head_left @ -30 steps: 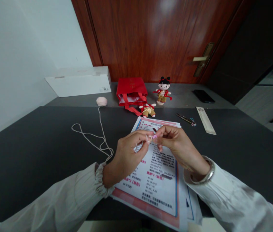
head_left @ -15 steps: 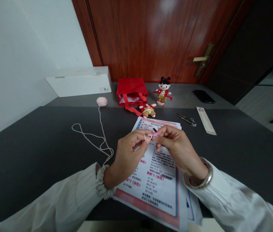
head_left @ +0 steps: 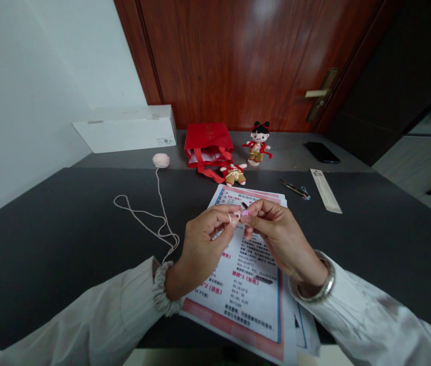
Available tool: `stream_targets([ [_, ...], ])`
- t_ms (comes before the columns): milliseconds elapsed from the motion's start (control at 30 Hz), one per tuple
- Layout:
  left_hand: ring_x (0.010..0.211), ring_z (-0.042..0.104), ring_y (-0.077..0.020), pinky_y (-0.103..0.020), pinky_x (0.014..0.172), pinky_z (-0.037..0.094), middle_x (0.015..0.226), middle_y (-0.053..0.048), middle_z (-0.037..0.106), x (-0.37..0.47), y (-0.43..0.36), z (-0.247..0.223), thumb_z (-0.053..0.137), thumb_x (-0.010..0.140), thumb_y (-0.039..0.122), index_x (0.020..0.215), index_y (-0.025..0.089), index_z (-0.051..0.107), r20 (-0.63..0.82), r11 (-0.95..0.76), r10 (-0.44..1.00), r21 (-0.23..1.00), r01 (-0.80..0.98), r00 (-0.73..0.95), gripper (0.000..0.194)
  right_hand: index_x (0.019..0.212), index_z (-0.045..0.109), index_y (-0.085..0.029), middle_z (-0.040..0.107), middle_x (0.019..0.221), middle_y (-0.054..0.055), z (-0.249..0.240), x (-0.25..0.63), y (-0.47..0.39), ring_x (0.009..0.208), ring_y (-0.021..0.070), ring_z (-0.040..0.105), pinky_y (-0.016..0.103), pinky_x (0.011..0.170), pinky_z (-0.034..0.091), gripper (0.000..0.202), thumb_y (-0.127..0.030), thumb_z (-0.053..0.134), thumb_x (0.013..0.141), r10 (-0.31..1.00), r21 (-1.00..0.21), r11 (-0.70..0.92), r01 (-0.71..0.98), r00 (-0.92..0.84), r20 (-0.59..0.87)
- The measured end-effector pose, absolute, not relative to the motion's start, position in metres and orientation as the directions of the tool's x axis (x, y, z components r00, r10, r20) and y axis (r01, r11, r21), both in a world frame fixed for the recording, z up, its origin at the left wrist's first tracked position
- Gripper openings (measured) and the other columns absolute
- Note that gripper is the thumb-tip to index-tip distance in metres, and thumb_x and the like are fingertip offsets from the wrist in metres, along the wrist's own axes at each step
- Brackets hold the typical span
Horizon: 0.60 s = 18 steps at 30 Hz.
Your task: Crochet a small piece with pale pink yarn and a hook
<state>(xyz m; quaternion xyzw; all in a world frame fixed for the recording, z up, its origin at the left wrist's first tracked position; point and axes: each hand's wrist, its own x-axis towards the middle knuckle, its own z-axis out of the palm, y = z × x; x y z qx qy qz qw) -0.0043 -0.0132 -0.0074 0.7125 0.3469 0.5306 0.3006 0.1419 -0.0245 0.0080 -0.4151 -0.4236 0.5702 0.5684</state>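
My left hand (head_left: pixel 204 249) pinches a small piece of pale pink yarn work (head_left: pixel 234 217), with yarn looped round a finger. Against it, my right hand (head_left: pixel 278 234) is closed on a small tool with a pink part (head_left: pixel 244 213) and a dark end; the rest of the tool is hidden by my fingers. Both hands meet above printed sheets (head_left: pixel 255 295). A pale yarn strand (head_left: pixel 164 218) runs in loose loops on the table from a yarn ball (head_left: pixel 161 160) toward my left wrist.
Behind the sheets are a headless doll body (head_left: pixel 234 175), a red bag (head_left: pixel 208 140) and a finished doll (head_left: pixel 258 145). A white box (head_left: pixel 127 132) stands back left. On the right lie small scissors-like tools (head_left: pixel 294 188), a pale packet (head_left: pixel 325 190) and a black phone (head_left: pixel 321 152).
The fingers of my right hand have shifted very slightly at the yarn work. Everything else looks the same.
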Motion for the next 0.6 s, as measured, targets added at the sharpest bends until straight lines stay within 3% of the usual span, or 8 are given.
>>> stream_targets([
  [367, 0.084, 0.069, -0.0149, -0.026, 0.073, 0.055, 0.098, -0.006, 0.073, -0.0026, -0.0135, -0.0096, 0.060, 0.082, 0.013, 0.074, 0.017, 0.065, 0.455, -0.473, 0.874, 0.878, 0.076, 0.171, 0.010, 0.063, 0.061, -0.017, 0.059, 0.048, -0.005, 0.0118, 0.1431, -0.0253, 0.045, 0.0085, 0.052, 0.025, 0.056, 0.040, 0.020, -0.026, 0.079, 0.063, 0.999, -0.958, -0.030, -0.285, -0.028, -0.023],
  [600, 0.087, 0.069, -0.0138, -0.024, 0.077, 0.055, 0.098, -0.007, 0.073, -0.0038, -0.0115, -0.0137, 0.060, 0.081, 0.011, 0.076, 0.015, 0.066, 0.452, -0.468, 0.871, 0.883, 0.045, 0.191, 0.009, 0.065, 0.062, -0.016, 0.060, 0.047, -0.005, 0.0105, 0.1444, -0.0249, 0.045, 0.0076, 0.053, 0.025, 0.058, 0.038, 0.017, -0.023, 0.077, 0.065, 0.999, -0.969, -0.035, -0.245, -0.037, -0.027],
])
